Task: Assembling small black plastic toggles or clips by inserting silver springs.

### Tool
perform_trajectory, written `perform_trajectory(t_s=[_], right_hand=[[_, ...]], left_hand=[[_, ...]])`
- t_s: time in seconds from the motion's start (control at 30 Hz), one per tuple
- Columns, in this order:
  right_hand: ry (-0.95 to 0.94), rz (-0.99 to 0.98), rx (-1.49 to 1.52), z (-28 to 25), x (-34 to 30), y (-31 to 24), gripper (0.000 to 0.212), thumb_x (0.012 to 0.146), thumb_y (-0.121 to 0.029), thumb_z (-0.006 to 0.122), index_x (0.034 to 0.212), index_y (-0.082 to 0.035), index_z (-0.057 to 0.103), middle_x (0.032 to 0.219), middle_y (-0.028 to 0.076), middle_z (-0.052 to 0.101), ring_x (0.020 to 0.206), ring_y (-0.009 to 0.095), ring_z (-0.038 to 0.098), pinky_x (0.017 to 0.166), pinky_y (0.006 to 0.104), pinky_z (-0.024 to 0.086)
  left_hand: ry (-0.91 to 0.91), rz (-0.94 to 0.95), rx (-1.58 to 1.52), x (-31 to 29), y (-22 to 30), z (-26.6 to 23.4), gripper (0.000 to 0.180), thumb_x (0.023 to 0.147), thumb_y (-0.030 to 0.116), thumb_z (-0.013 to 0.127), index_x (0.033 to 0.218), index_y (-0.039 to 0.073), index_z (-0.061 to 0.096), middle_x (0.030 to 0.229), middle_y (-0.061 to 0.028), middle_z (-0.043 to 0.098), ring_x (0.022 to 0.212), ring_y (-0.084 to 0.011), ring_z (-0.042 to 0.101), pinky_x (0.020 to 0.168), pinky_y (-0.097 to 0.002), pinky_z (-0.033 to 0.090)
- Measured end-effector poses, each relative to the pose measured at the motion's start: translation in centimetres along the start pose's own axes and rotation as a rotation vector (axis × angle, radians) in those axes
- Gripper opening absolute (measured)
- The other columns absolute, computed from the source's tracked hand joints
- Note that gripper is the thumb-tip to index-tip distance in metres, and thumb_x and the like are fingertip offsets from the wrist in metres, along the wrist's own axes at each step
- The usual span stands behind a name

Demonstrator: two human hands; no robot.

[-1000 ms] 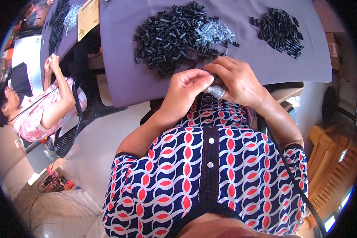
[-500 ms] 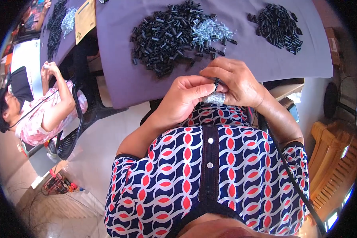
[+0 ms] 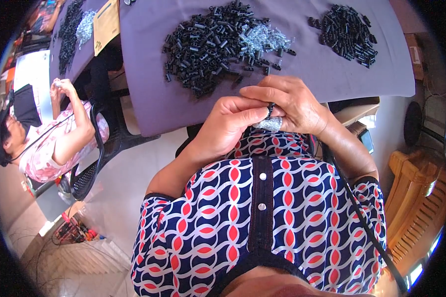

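While the left hand (image 3: 230,121) pinches a small black piece (image 3: 270,111) between thumb and fingers, the right hand (image 3: 298,108) curls over it from the other side.
The left grip is drawn tight; the right's fingers are bent, but how firmly they grasp cannot be told, as its inner side is hidden. A crinkled silvery covering (image 3: 269,123) lies by the right thumb, just below the piece, which sits between the hands at the near edge of the purple cloth (image 3: 153,106). A tan envelope (image 3: 107,27) lies at the cloth's left edge, its contents out of sight. The piece looks dark, narrow and ridged, partly covered by fingers. Loose on the cloth, a big heap of black parts (image 3: 200,52) touches a heap of clear parts (image 3: 262,39).
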State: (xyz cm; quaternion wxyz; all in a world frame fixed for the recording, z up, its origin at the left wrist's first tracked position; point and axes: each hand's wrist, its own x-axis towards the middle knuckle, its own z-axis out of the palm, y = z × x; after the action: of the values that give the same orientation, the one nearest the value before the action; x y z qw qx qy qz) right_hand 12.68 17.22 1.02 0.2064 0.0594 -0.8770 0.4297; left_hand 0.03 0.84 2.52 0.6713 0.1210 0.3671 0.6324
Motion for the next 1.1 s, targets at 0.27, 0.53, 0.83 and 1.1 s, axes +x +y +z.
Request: perform_trajectory(t_s=[0.27, 0.53, 0.83, 1.1], right_hand=[[0.018, -0.027, 0.048, 0.32, -0.24, 0.56, 0.057, 0.094, -0.047, 0.061, 0.128, -0.002, 0.064, 0.094, 0.015, 0.066, 0.082, 0.033, 0.068, 0.070, 0.0416, 0.055], [-0.002, 0.013, 0.023, 0.07, -0.07, 0.07, 0.057, 0.090, -0.047, 0.064, 0.126, -0.002, 0.064, 0.093, 0.015, 0.066, 0.082, 0.034, 0.067, 0.070, 0.0417, 0.054], [0.010, -0.008, 0.062, 0.43, -0.20, 0.34, 0.058, 0.091, -0.050, 0.062, 0.126, -0.003, 0.064, 0.095, 0.015, 0.066, 0.083, 0.035, 0.068, 0.071, 0.0419, 0.055], [0.012, -0.023, 0.080, 0.49, -0.28, 0.41, 0.060, 0.096, -0.053, 0.055, 0.128, -0.003, 0.064, 0.095, 0.015, 0.066, 0.084, 0.035, 0.068, 0.072, 0.0421, 0.055]], left_hand=[[-0.036, -0.011, -0.028, 0.10, 0.03, 0.02, 0.023, 0.098, 0.004, 0.060, 0.114, -0.008, 0.069, 0.111, -0.0141, 0.071, 0.104, -0.0201, 0.068, 0.099, -0.0325, 0.051], [-0.083, -0.010, -0.029, 0.01, 0.19, 0.18, 0.022, 0.099, 0.004, 0.059, 0.114, -0.008, 0.069, 0.111, -0.0146, 0.071, 0.105, -0.0207, 0.068, 0.100, -0.0327, 0.051], [-0.077, -0.040, -0.046, 0.14, 0.14, -0.07, 0.022, 0.098, 0.003, 0.057, 0.114, -0.008, 0.069, 0.111, -0.0146, 0.072, 0.106, -0.0213, 0.068, 0.101, -0.0329, 0.050], [-0.090, -0.022, -0.013, 0.29, -0.08, -0.16, 0.022, 0.098, 0.002, 0.057, 0.114, -0.007, 0.069, 0.111, -0.0144, 0.072, 0.106, -0.0213, 0.068, 0.102, -0.0327, 0.050]])
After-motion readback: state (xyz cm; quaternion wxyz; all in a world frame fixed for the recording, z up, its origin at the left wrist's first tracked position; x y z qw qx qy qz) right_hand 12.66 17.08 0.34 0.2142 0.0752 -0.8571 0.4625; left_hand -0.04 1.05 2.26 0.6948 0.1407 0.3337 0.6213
